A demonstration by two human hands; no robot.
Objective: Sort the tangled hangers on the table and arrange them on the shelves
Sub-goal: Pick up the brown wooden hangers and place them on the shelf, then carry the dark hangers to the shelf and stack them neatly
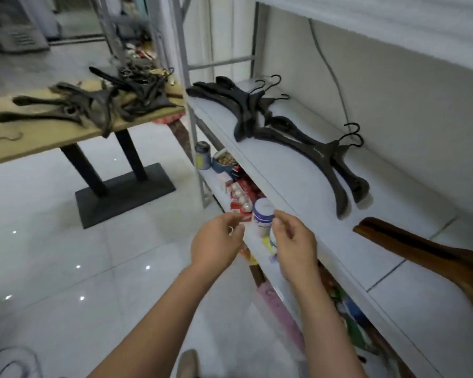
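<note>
Hovering beside the shelf (pixel 298 165), left hand (pixel 216 244) and right hand (pixel 295 244) curl loosely.

Both hands raised, empty

Left hand (pixel 216 241) and right hand (pixel 295 241) hover near each other, fingers loosely curled, forearms outstretched.

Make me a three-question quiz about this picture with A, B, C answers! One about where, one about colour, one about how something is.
1. Where are the tangled hangers? A floor B table C box
2. On the shelf, what colour is the nearest hanger? A brown B white C pink
3. How are the black hangers there? A hanging on a rail B lying flat C boxed
Answers: B, they sprawl over the tabletop; A, it is brown wood; B, they rest on the shelf board.
</note>
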